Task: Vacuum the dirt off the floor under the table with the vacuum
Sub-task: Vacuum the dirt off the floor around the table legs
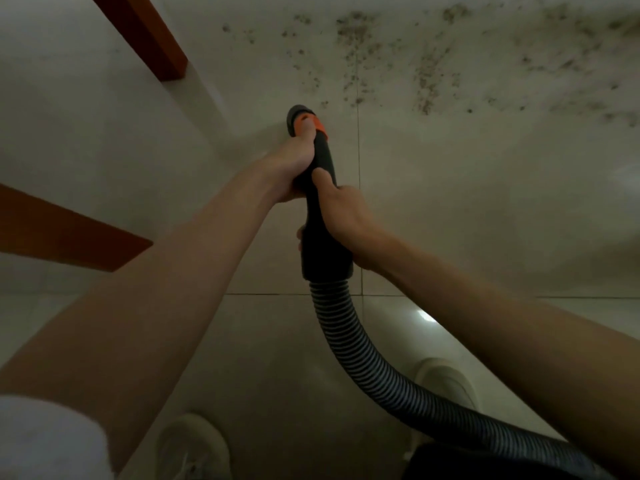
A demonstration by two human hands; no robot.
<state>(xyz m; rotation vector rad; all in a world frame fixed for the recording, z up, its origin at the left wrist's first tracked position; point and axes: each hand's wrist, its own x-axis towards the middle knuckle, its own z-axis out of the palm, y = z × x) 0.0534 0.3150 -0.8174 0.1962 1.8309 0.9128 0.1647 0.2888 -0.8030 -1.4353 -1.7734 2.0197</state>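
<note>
- A black vacuum nozzle (320, 199) with an orange collar (313, 124) points at the tiled floor (485, 202), short of scattered dirt (426, 71) farther off.
- The left hand (294, 164) grips it near the tip; the right hand (341, 216) clasps it nearer.
- A ribbed hose (381, 375) trails near-right.
- Wooden table legs (145, 36) stand left.

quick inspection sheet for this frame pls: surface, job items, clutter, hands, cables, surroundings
Surface: pale tiled floor, dim, glossy.
Job's things: vacuum nozzle, dark with orange collar, tip aimed at the floor short of the dirt, which is scattered ahead and to the right.
Clutter: nothing seen.
Grippers: left hand grips the nozzle near the collar; right hand grips it lower down.
Cables: ribbed hose curves back to the lower right; no cord seen.
Surroundings: wooden table legs on the left; pale shoes below.
</note>
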